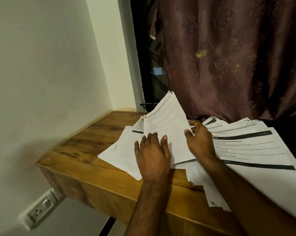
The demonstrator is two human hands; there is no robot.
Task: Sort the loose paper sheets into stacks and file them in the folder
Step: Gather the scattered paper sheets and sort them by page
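Note:
Loose printed paper sheets cover the wooden table [79, 147]. One white sheet [167, 123] with lines of text is lifted at its far end and tilts up. My right hand [200, 142] grips that sheet's right edge, thumb on top. Spread flat, my left hand [152, 155] presses on the sheet's near part and on the small pile of sheets [120, 150] under it. A larger heap of sheets with dark header bars [252, 147] lies to the right and hangs over the table's front edge. No folder is in view.
A cream wall runs along the table's left side, with a white power socket [40, 208] below the tabletop. A maroon patterned curtain [229, 57] hangs behind the table. A dark gap shows left of the curtain.

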